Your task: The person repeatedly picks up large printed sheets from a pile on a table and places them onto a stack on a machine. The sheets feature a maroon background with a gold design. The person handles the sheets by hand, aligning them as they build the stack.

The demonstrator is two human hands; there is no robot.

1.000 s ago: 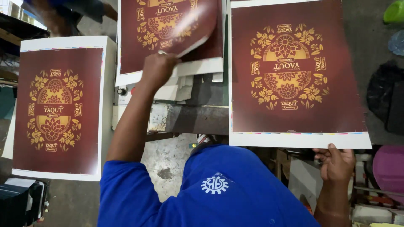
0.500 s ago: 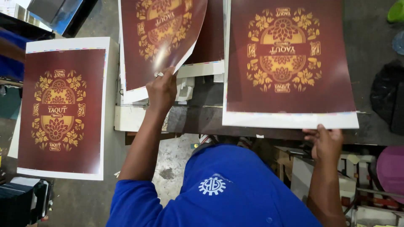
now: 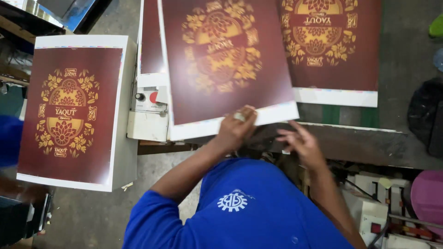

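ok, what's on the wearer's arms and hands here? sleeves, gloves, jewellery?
Both arms are bare below short blue sleeves of a blue shirt bearing a white gear-shaped emblem. No gloves. The left hand wears a silver ring; the right hand shows nothing worn.

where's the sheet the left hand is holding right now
In the head view, the maroon printed sheet is at top centre, its white lower edge pinched by the left hand, between the left stack and the right sheet.

At centre frame the left hand (image 3: 235, 129) pinches the white lower edge of a maroon printed sheet (image 3: 221, 69); the right hand (image 3: 300, 143) hovers open just beside it, fingers spread.
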